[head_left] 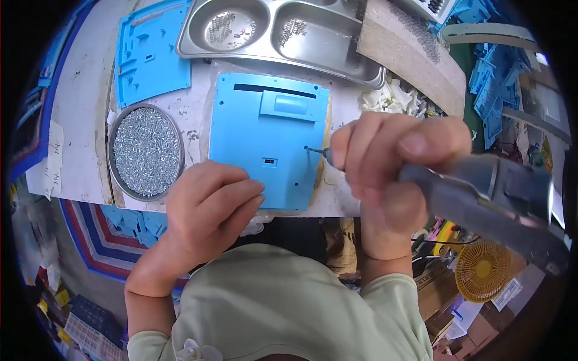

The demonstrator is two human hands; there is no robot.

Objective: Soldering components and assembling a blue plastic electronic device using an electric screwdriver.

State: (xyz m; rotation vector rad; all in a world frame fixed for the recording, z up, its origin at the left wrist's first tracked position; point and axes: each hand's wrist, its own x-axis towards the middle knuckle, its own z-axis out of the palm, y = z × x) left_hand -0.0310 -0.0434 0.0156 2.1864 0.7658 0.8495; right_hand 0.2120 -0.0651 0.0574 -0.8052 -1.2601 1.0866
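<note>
A light blue plastic panel lies in front of me on the table, with a long slot, a raised block and several small holes. My right hand is wrapped round a dark power screwdriver. Its bit reaches a hole near the panel's right edge. Curled fingers of my left hand rest on the panel's lower left corner; whatever they may hold is hidden. Left of the panel stands a round metal bowl full of small silver screws.
Another blue panel lies at the far left. A steel compartment tray with small metal parts stands at the back. Beside it are a wooden board and a pile of white pieces. A yellow fan sits at lower right.
</note>
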